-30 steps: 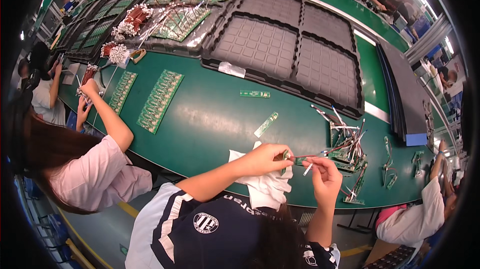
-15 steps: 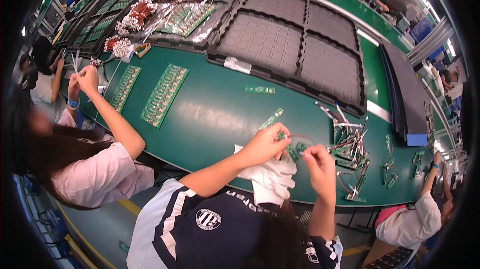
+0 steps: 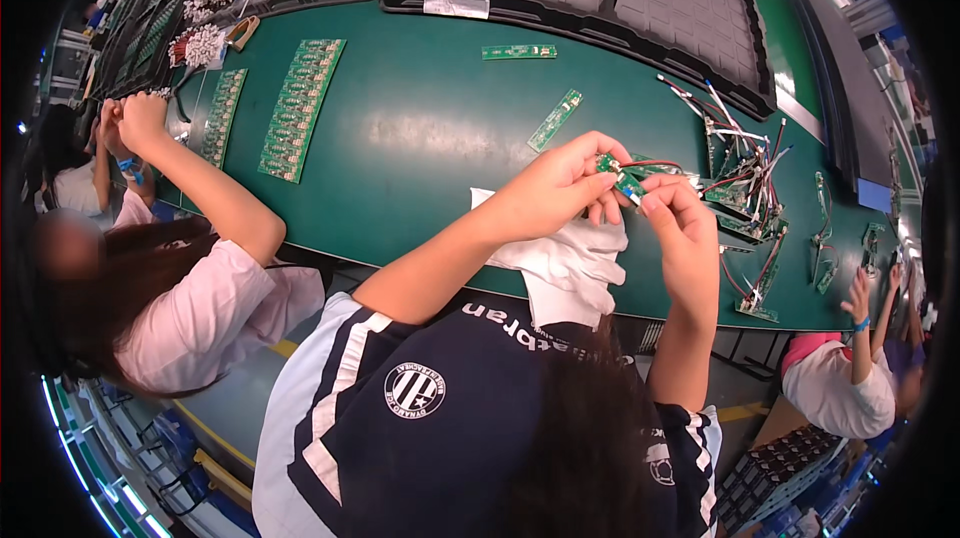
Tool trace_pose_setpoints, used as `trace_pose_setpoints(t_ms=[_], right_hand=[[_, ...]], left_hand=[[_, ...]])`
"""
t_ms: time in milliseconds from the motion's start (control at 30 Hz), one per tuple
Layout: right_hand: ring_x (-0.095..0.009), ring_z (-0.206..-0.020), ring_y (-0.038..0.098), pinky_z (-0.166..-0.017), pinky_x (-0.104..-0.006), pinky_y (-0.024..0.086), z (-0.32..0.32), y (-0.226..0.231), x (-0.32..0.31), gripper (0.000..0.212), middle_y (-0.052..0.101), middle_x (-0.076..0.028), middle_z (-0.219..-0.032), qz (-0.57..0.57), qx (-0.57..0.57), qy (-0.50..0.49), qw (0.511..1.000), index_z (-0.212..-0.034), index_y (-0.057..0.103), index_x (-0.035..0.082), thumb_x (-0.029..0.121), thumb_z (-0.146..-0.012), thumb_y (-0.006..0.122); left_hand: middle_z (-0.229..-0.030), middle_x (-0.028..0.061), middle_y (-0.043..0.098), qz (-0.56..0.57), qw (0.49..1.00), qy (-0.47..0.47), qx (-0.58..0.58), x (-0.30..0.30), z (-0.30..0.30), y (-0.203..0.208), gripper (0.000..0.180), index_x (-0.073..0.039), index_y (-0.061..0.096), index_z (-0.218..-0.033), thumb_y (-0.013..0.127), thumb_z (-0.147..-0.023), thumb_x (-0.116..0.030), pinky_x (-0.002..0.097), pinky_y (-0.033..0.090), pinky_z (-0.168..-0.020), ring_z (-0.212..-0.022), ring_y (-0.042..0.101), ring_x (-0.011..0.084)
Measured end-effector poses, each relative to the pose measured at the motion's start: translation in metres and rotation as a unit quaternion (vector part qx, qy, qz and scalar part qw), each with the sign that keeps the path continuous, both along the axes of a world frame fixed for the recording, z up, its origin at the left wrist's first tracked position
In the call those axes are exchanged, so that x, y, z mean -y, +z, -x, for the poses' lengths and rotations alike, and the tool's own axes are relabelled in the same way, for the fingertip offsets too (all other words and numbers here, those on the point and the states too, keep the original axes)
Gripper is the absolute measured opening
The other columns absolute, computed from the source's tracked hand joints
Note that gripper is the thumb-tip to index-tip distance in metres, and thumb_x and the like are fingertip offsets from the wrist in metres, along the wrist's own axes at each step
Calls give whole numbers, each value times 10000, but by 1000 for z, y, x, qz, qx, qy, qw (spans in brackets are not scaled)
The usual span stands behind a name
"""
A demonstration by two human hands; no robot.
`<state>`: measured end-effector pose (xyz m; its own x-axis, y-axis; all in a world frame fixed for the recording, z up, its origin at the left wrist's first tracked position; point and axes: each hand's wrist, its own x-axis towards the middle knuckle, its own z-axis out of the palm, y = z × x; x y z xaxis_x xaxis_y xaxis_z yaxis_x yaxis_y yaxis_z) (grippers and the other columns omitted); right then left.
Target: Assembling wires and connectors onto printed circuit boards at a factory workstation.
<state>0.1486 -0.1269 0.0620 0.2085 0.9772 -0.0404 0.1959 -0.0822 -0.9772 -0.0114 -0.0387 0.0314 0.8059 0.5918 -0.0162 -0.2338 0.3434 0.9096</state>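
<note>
A small green circuit board [image 3: 622, 180] with a dark red wire [image 3: 652, 165] is held between my two hands above the table's front edge. My left hand [image 3: 565, 188] grips its upper end, and my right hand [image 3: 683, 223] pinches the lower end between thumb and finger. Part of the board is covered by my fingers. Under my hands lies a crumpled white cloth [image 3: 560, 263]. Two more narrow boards rest beyond, one slanted [image 3: 555, 121] near my left hand and one lying crosswise [image 3: 519, 52] farther back. Right of my hands is a tangled pile of wired boards [image 3: 745, 188].
Two larger board panels [image 3: 303, 110] [image 3: 223, 120] lie at left on the green table [image 3: 400, 138]. A black divided tray [image 3: 590, 23] spans the back, with bundled wires [image 3: 200, 45] at far left. Co-workers sit left [image 3: 200, 308] and right [image 3: 840, 383].
The view has shifted, so the table's contents sit higher in the picture. My hands have come closer together, and both now grip the board, which is turned to slant down toward my right hand.
</note>
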Motion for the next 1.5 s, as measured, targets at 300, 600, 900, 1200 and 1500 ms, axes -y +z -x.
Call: trace_pose_setpoints(t_ms=[300,600,900,1200,1500], right_hand=[[-95,-767,467,-678,-213,376,4,-3,-3,131,545,-63,-879,1,-25,-21,999,-776,548,-41,77,-834,554],[-79,-732,460,-646,-206,374,5,-3,-3,122,549,-50,-851,0,-19,-27,999,-773,537,-44,61,-832,548],[-71,-725,455,-634,-199,367,6,-2,-2,121,550,-47,-852,6,-22,-34,999,-771,537,-42,61,-833,551],[-72,-715,448,-625,-200,360,6,-3,-2,112,547,-44,-846,-13,-34,-32,999,-772,538,-40,56,-829,553],[-69,-707,443,-616,-199,358,5,-6,-2,112,543,-39,-830,-11,-33,-32,999,-760,527,-37,51,-826,552]], left_hand=[[-838,97,593,6,1000,-14,11,-1,0,-2,204,11,420,-1091,424,-916,-94,233,454,-621,-697,572,113],[-837,88,583,6,1000,-16,15,-1,-1,-1,204,8,419,-1089,424,-919,-103,233,448,-623,-698,571,115],[-839,85,581,6,1000,-20,8,-1,0,-1,206,8,419,-1091,419,-920,-107,230,444,-622,-701,572,116],[-842,99,586,8,1000,-22,16,-1,0,-1,212,11,413,-1098,416,-918,-101,230,444,-617,-710,592,131],[-846,96,585,7,1000,-24,16,-1,0,-2,211,14,415,-1098,414,-918,-95,230,444,-614,-711,588,130]])
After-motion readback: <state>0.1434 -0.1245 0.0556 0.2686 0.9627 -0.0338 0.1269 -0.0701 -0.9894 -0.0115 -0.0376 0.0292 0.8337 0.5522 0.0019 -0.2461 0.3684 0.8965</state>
